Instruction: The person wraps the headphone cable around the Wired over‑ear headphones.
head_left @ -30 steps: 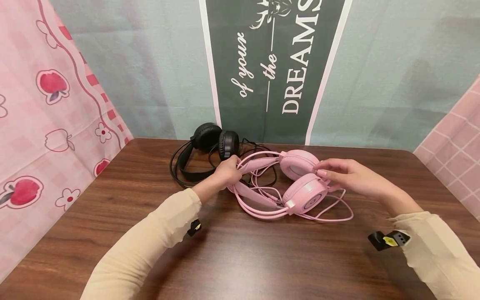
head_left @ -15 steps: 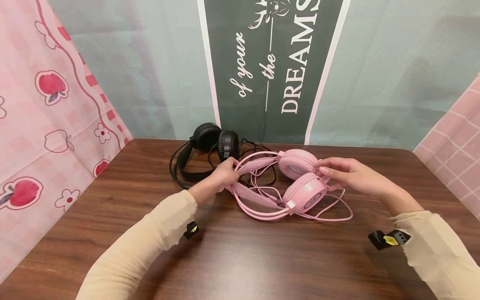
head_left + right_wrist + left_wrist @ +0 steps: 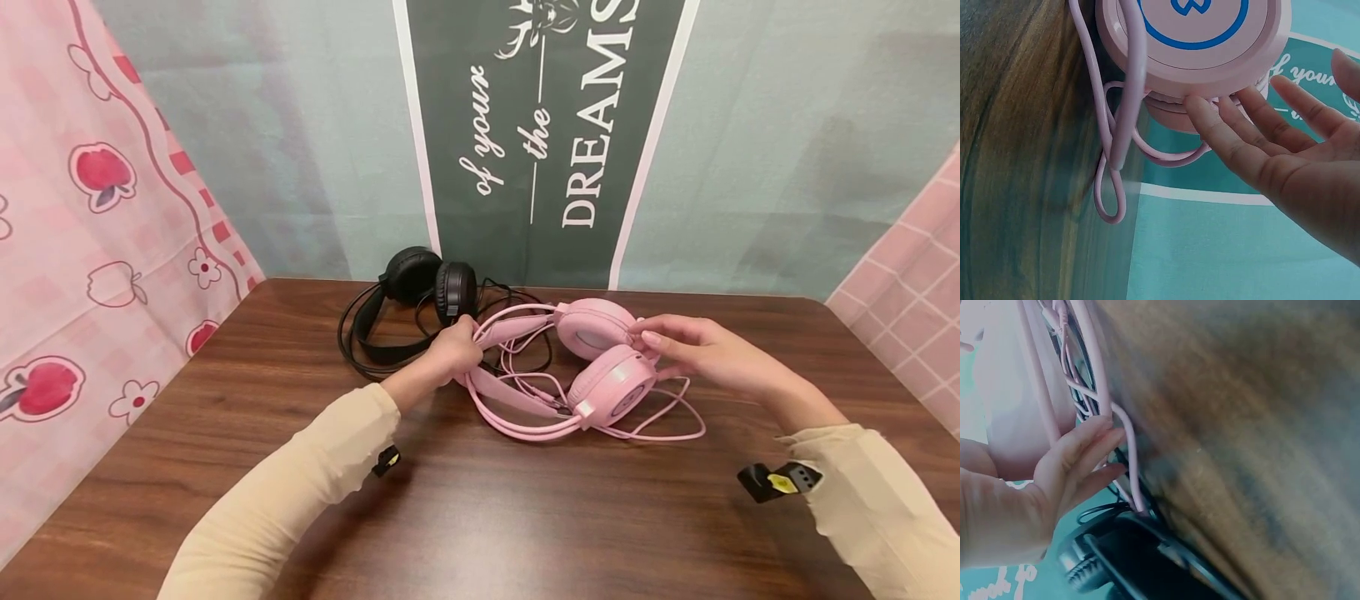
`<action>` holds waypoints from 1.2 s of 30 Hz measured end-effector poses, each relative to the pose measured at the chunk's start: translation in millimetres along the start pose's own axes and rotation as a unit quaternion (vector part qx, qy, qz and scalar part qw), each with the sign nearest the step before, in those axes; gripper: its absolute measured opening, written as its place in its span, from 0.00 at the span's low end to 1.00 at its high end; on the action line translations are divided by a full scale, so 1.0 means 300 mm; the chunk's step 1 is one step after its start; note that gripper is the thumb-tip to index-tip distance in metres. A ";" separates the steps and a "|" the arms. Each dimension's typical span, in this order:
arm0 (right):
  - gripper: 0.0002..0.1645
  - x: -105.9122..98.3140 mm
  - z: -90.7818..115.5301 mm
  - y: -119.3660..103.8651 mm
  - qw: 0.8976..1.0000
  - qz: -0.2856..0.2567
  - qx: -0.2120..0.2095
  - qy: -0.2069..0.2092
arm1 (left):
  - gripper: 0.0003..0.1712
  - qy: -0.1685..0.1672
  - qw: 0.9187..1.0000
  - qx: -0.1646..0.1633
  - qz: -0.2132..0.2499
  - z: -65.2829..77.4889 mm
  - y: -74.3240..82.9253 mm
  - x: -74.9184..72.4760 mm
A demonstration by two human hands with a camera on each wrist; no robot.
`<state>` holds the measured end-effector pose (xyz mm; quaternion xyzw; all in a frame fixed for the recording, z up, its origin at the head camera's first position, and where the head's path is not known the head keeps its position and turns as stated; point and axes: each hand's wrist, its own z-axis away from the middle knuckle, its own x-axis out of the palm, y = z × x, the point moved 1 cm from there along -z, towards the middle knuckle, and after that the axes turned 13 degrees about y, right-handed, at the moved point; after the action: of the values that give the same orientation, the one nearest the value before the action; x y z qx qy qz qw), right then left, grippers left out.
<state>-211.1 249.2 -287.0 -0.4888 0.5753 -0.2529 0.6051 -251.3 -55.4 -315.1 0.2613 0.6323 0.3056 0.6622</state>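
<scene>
Pink headphones [image 3: 611, 387] lie on the table with both ear cups toward the right. My left hand [image 3: 454, 347] grips the top of their headband [image 3: 517, 428]. In the left wrist view, that hand's [image 3: 1054, 487] fingertips lie by the thin pink band, next to a pink cord. My right hand [image 3: 708, 354] touches the ear cups from the right with its fingertips. In the right wrist view, this hand's [image 3: 1285, 153] fingers reach out fairly straight beneath the ear cup [image 3: 1194, 72]. Part of the headband is hidden behind my left hand.
Black headphones [image 3: 457, 287] lie behind my left hand, with their black cable [image 3: 551, 354] tangled near the pink headband. A pink cable [image 3: 667, 439] loops out to the right of the ear cups. The wooden table [image 3: 510, 517] meets a cloth backdrop [image 3: 300, 183] at its back edge.
Almost nothing differs. My left hand shifts slightly left and back with the headband in its grip; the right hand stays at the ear cups.
</scene>
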 end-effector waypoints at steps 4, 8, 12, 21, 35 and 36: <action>0.21 -0.001 0.000 0.002 1.000 0.003 0.002 0.000 | 0.15 0.009 0.993 0.051 -0.106 0.004 0.018 -0.004; 0.20 0.001 0.001 0.005 1.000 0.001 0.005 -0.003 | 0.18 0.008 0.981 0.090 -0.169 0.007 0.033 -0.015; 0.21 0.006 0.003 0.004 1.000 -0.009 0.008 -0.005 | 0.20 0.008 0.975 0.108 -0.196 0.009 0.041 -0.023; 0.22 0.015 0.003 0.002 0.999 -0.024 0.013 -0.017 | 0.24 -0.019 0.995 0.043 -0.094 0.008 0.021 -0.015; 0.21 0.011 0.002 -0.004 1.000 -0.007 -0.006 -0.017 | 0.27 -0.012 1.000 0.013 -0.025 0.017 0.001 -0.017; 0.20 0.010 0.002 -0.005 1.000 -0.005 -0.009 -0.017 | 0.27 -0.015 1.000 0.007 -0.015 0.018 0.001 -0.017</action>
<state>-209.4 246.1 -287.2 -0.5010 0.5651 -0.2423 0.6091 -246.1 -58.9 -311.1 0.2612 0.6281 0.2874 0.6743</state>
